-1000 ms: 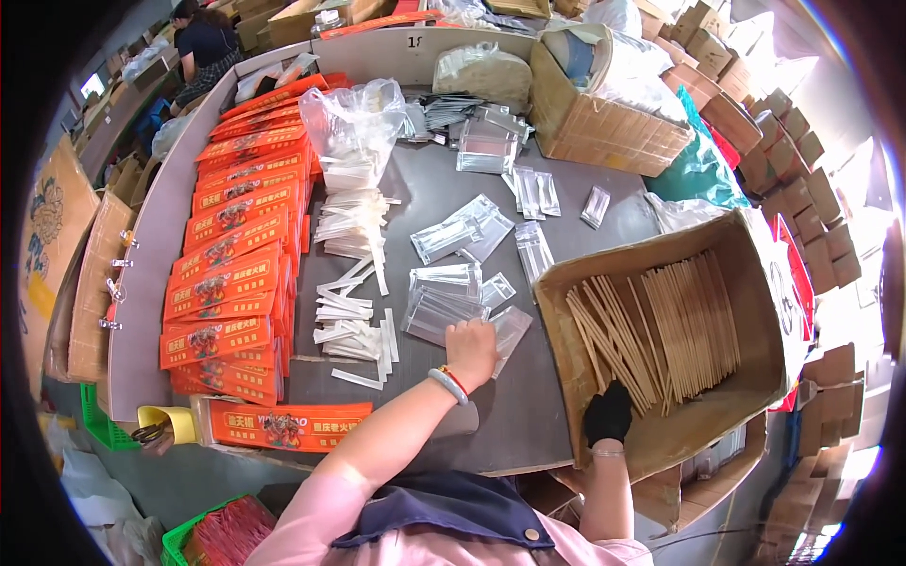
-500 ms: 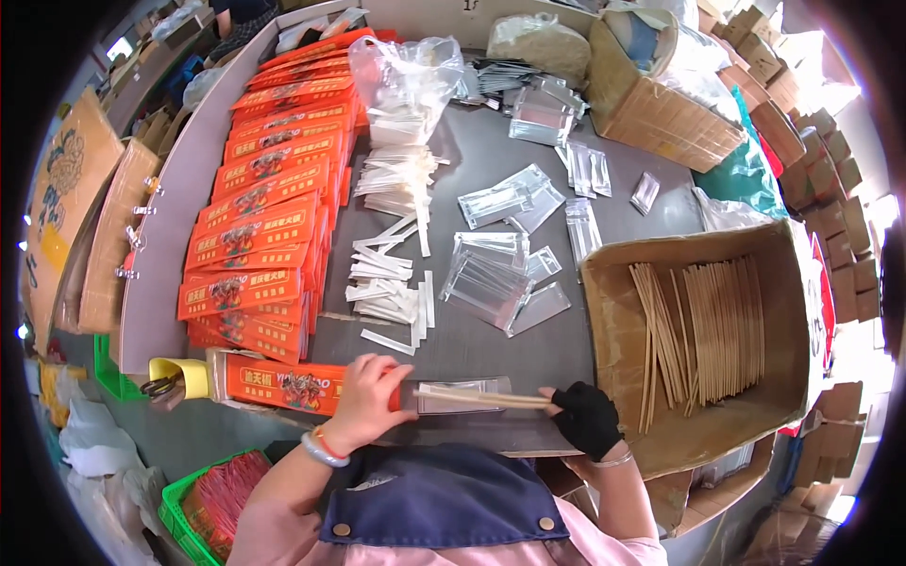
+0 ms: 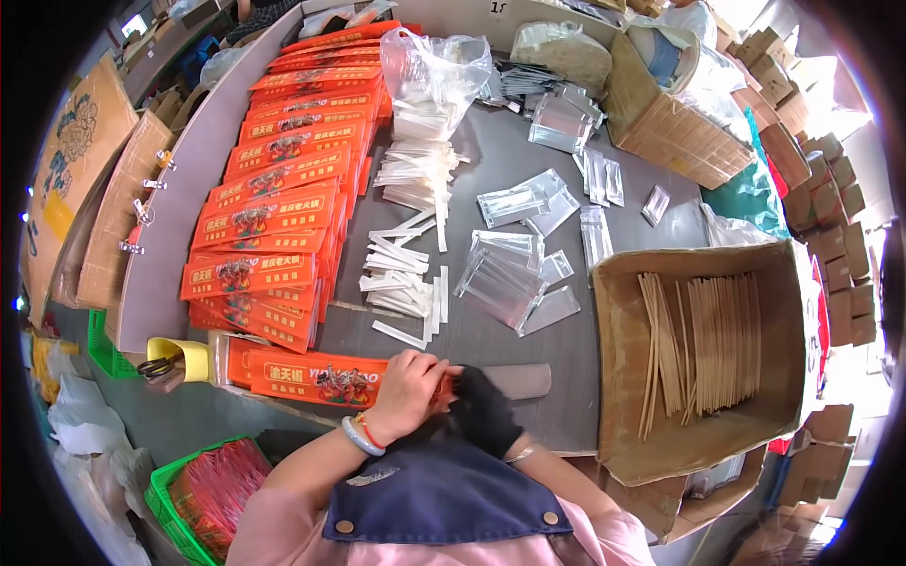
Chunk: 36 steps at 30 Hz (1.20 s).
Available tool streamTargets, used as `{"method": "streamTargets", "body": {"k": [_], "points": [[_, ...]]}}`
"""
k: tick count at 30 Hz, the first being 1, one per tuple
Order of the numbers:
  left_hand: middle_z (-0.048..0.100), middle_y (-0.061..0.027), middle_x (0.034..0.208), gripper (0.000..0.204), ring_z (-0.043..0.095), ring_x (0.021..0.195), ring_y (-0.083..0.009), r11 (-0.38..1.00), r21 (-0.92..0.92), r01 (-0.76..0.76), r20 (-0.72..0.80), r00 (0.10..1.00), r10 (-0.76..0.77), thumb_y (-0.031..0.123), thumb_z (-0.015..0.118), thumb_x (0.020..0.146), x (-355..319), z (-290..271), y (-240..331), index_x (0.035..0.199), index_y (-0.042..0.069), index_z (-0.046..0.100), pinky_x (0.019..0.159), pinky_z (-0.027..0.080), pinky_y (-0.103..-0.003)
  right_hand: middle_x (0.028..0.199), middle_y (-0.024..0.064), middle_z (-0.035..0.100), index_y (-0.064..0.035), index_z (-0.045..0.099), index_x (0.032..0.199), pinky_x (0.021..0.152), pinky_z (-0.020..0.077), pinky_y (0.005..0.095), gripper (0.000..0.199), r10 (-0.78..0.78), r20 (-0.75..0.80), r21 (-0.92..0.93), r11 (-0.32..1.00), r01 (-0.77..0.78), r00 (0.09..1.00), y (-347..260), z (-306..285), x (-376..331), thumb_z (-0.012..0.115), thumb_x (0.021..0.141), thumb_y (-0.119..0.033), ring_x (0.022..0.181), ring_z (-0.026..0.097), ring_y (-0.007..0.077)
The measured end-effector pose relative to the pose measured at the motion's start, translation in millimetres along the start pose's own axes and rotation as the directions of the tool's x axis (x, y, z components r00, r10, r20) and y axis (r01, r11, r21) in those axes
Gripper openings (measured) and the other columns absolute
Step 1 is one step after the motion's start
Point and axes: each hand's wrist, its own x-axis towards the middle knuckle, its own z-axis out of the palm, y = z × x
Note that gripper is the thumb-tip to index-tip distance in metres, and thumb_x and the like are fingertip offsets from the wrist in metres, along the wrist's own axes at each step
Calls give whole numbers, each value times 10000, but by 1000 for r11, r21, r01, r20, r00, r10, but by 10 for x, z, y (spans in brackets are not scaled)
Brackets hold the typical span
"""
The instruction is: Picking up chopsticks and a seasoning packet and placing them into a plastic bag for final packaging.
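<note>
Along the near edge of the grey table lies a long red printed paper sleeve, on top of other red sleeves. My left hand, with a pale bangle and a red cord at the wrist, is closed on the sleeve's right end. Against its fingertips is my right hand in a black fingerless glove, fingers curled in; what they pinch is mostly hidden, with a bit of red showing between the hands. A flat greyish strip lies just right of the glove.
A cardboard box of wooden chopsticks stands right. Beyond my hands are white paper-wrapped strips, clear plastic packets and overlapping red sleeves. A yellow holder with scissors is left, a green crate below.
My right hand has moved left from the chopsticks' outer end to meet my left hand, which shifted slightly right. The chopsticks it held are out of sight. The whole view has shifted a little.
</note>
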Motion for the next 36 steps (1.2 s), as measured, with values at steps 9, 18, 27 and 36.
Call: {"method": "streamTargets", "body": {"k": [9,18,27,36], "points": [[554,-90,934,188,553,898,-302,941,107,-322,348,898,268,142,693,649,376,-822,-29,825,147,628,752,463,-428,959,113,637,-83,615,1101,769,467,436,584,9,184,-770,622,139,983,-426,-706,132,848,625,-328,893,613,320],[493,-202,1296,774,412,1253,-427,955,91,282,-233,939,-255,418,849,651,-88,-682,-402,1253,27,560,1063,309,-567,956,90,626,-76,616,1071,859,409,432,608,-137,-56,-809,587,36,989,-448,-918,-27,845,612,-402,937,588,296],[407,-195,1433,983,290,1372,-412,883,-75,464,-148,870,-470,512,848,636,-322,-129,-319,1369,-8,453,1133,142,-613,994,98,625,-78,609,1107,879,379,461,630,-37,184,-810,561,173,982,-502,-737,55,784,669,-495,924,566,305],[637,-108,1133,389,552,1075,-349,974,-124,188,-146,968,-205,182,775,747,25,-288,-651,1107,71,680,939,430,-484,1105,144,631,-74,582,1191,890,451,460,672,-251,23,-679,706,199,968,-232,-645,243,839,647,-372,1027,592,361]]}}
